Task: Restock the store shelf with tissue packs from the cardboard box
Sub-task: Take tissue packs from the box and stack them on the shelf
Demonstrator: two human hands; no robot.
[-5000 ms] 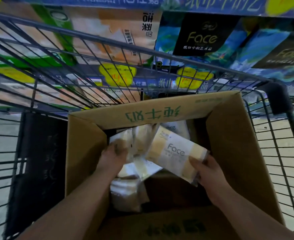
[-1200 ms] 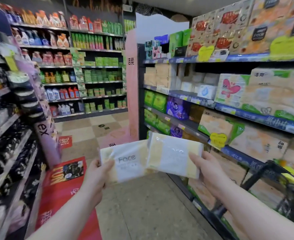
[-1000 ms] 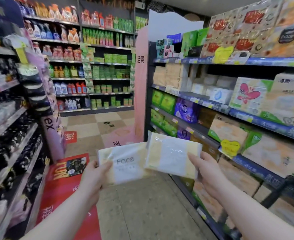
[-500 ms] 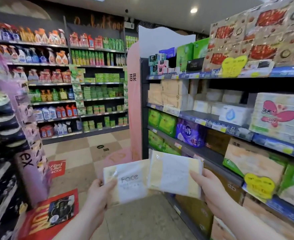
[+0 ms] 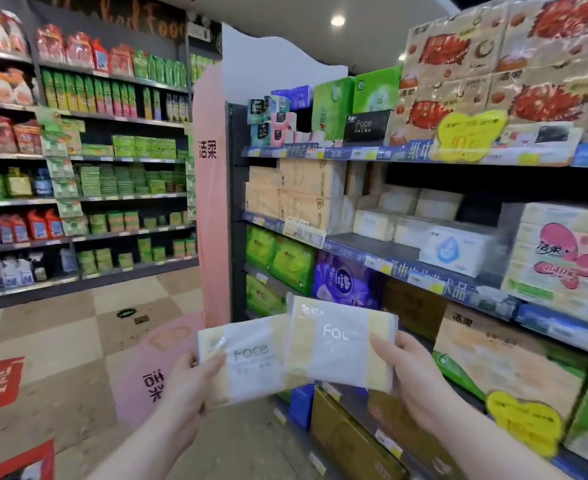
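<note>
At lower centre, your left hand [image 5: 195,379] pinches one white-and-cream plastic-wrapped tissue pack [image 5: 247,362] by its edge, your right hand [image 5: 407,372] clamps another [image 5: 337,344] overlapping it, both labels up, probably readied for the blue-edged metal tissue shelf [image 5: 372,251] at right.

— What lies beyond the fingers [image 5: 209,365]?
— A beige-and-brown checkered tile floor [image 5: 60,327], then a dark metal wall shelf [image 5: 130,196] of green packets.
— And above them?
— A tall pink cardboard end panel [image 5: 213,202]; higher, a round white ceiling lamp [image 5: 337,20] glows.
</note>
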